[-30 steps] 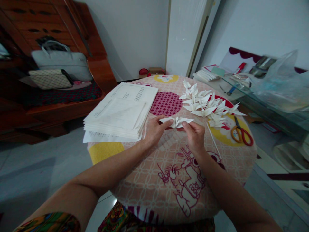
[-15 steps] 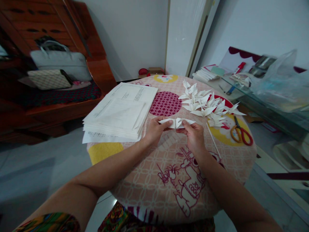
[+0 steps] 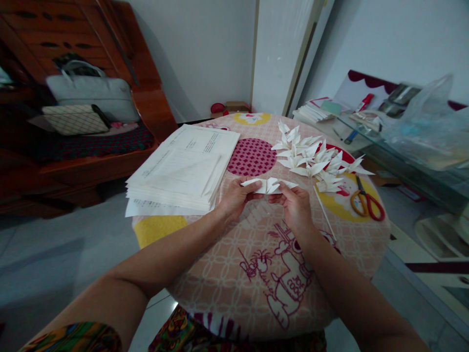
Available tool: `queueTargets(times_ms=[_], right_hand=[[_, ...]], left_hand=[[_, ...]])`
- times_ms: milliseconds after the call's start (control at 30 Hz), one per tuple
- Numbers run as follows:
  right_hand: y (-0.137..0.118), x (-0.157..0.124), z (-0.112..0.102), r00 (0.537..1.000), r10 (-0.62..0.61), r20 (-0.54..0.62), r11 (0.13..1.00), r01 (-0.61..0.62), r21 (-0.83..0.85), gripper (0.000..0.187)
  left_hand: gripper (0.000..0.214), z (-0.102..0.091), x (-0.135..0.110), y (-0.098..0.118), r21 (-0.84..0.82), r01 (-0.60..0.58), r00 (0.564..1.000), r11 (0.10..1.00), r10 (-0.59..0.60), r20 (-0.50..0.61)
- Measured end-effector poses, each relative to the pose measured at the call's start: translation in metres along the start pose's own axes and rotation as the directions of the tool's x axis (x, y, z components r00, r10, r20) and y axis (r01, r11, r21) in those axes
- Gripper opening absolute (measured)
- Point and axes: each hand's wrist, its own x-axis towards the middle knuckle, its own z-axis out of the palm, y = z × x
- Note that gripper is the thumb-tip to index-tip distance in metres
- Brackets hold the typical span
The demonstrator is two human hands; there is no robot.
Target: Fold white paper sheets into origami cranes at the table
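Between both hands, just above the middle of the table, is a small folded white paper piece (image 3: 270,185) with pointed ends. My left hand (image 3: 237,195) pinches its left end, thumb on top and fingers beneath. Its right end is pinched by my right hand (image 3: 295,201) in the same way. Beyond my right hand lies a pile of folded white paper cranes (image 3: 311,154). A thin white stick (image 3: 325,212) rests on the cloth beside my right wrist. To the left of my left hand sits a thick stack of printed paper sheets (image 3: 179,166).
Scissors (image 3: 366,200) with orange and red handles lie near the table's right edge. A patterned cloth (image 3: 220,274) covers the round table. At right, a glass shelf (image 3: 406,156) bears a plastic bag (image 3: 421,127). Bags (image 3: 93,95) sit on a wooden bench (image 3: 154,112) at left.
Both hands keep their pinch on the folded paper in nearly the same place. My right thumb has shifted slightly to the right along it, baring a little more of the middle.
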Motion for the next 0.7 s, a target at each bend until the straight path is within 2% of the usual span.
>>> queueTargets(times_ms=[200,367,533,700], right_hand=[[0.0002,0.002,-0.0006,0.993,0.104,0.06,0.993,-0.107,0.057,0.022],[-0.0009,0.0037,-0.0013,0.982,0.154,0.108,0.984,-0.163,0.077,0.026],[-0.0008,0.0024,-0.0023,0.981,0.162,0.102,0.983,-0.169,0.065,0.028],[-0.0006,0.0011,-0.0024,0.982,0.187,0.035,0.979,-0.189,0.078,0.024]], left_hand=[[0.015,0.0004,0.0005,0.0025,-0.074,0.118,0.993,0.99,-0.117,0.023],[0.01,-0.0012,0.0028,0.0008,-0.068,0.16,0.987,0.985,-0.158,0.041],[0.006,-0.0015,0.0037,0.0013,-0.066,0.207,0.978,0.976,-0.207,0.015],[0.017,0.0016,0.0028,0.0032,-0.076,0.21,0.976,0.975,-0.213,-0.032]])
